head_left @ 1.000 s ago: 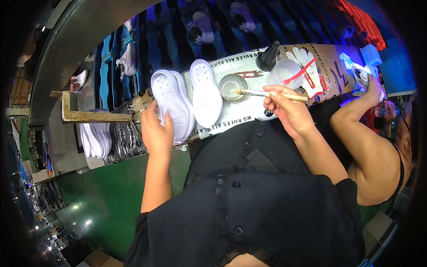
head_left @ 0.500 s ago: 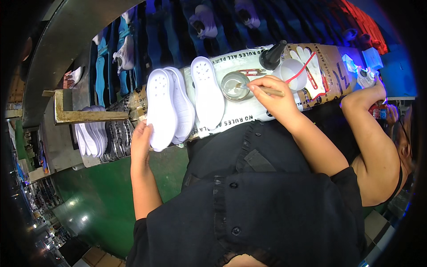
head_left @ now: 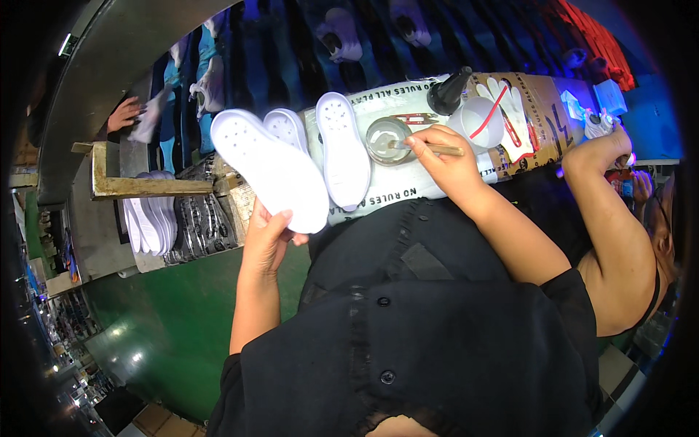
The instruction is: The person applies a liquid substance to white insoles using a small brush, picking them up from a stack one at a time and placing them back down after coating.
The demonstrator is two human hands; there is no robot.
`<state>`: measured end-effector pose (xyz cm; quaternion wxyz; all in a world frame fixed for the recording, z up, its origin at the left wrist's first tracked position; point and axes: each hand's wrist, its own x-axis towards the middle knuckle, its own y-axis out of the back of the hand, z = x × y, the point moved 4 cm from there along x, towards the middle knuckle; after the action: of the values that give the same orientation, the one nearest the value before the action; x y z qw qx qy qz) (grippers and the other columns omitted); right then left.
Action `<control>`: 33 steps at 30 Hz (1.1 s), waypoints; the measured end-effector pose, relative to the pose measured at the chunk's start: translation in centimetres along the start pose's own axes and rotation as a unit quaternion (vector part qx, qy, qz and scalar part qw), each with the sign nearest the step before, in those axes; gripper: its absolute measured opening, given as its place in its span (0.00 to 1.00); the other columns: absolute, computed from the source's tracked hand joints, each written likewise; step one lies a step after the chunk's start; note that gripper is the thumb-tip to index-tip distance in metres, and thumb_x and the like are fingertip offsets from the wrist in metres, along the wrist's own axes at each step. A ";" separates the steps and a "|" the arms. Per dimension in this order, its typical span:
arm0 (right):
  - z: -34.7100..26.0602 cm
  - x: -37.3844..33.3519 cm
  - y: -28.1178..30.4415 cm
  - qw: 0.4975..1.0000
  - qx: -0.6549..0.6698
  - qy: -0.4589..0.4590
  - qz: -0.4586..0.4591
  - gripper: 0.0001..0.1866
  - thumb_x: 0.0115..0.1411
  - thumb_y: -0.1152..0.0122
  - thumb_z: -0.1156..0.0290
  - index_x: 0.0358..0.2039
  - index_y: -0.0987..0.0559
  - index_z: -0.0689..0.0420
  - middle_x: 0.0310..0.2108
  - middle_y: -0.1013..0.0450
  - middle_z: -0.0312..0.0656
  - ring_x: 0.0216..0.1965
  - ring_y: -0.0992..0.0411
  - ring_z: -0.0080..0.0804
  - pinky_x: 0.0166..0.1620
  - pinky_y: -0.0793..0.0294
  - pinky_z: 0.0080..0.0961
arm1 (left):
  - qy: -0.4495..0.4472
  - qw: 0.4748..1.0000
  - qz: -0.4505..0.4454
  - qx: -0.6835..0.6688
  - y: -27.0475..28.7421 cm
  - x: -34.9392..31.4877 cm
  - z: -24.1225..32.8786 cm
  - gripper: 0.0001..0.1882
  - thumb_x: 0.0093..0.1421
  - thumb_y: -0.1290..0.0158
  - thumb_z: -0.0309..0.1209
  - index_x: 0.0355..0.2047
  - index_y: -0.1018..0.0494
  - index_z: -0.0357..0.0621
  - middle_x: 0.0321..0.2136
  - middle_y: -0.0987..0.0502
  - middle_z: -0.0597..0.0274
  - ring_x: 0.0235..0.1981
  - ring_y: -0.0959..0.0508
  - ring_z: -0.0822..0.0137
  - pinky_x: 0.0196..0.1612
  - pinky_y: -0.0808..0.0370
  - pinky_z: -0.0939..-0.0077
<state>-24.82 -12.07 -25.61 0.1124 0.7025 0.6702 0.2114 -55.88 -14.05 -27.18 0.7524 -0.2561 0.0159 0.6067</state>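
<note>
My left hand [head_left: 268, 237] grips a white shoe sole [head_left: 271, 166] by its near end, lifted and tilted above the bench edge. My right hand [head_left: 445, 162] holds a thin wooden-handled brush [head_left: 429, 148] with its tip dipped in a small round glue pot [head_left: 386, 140]. Two more white soles lie on the paper-covered bench [head_left: 408, 182]: one [head_left: 345, 159] beside the pot, a second [head_left: 286, 127] partly hidden behind the lifted sole.
A black cone-tipped bottle [head_left: 447, 92], a white cup [head_left: 482, 122] and white gloves [head_left: 510, 98] sit farther back on the bench. A stack of soles [head_left: 149, 222] stands at left. A neighbour's arm [head_left: 608, 211] reaches in at right; another person's hand [head_left: 124, 114] at far left.
My left hand has picked one sole off the bench and raised it toward me. My right hand has moved the brush left into the glue pot.
</note>
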 end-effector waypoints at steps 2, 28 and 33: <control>-0.3 -0.1 0.5 0.999 0.007 0.024 0.041 0.08 0.60 0.41 0.69 0.31 0.19 0.61 0.29 0.26 0.41 0.32 0.28 0.31 0.38 0.30 0.24 | -0.031 0.999 0.027 0.025 -1.3 0.8 0.3 0.28 0.58 0.50 0.27 0.57 0.45 0.37 0.37 0.24 0.52 0.23 0.22 0.69 0.20 0.26 0.81; -10.2 -2.5 1.5 0.967 0.000 0.255 0.006 0.04 0.54 0.38 0.72 0.25 0.20 0.59 0.21 0.26 0.39 0.25 0.29 0.37 0.35 0.34 0.30 | -0.436 0.851 0.082 0.279 -8.8 0.0 2.9 0.18 0.50 0.46 0.18 0.44 0.31 0.28 0.38 0.24 0.47 0.36 0.21 0.60 0.40 0.25 0.71; -10.0 -2.9 2.1 0.962 -0.080 0.262 -0.011 0.03 0.52 0.36 0.73 0.25 0.20 0.58 0.22 0.26 0.39 0.26 0.29 0.36 0.37 0.34 0.30 | -0.462 0.811 0.016 0.358 -8.7 0.5 3.3 0.29 0.56 0.50 0.19 0.58 0.44 0.31 0.52 0.32 0.46 0.52 0.27 0.57 0.57 0.33 0.65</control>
<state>-27.48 -16.31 -16.23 -0.0091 0.6035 0.6651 0.4397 -48.67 -13.43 -21.24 0.6996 0.3425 -0.1136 0.6167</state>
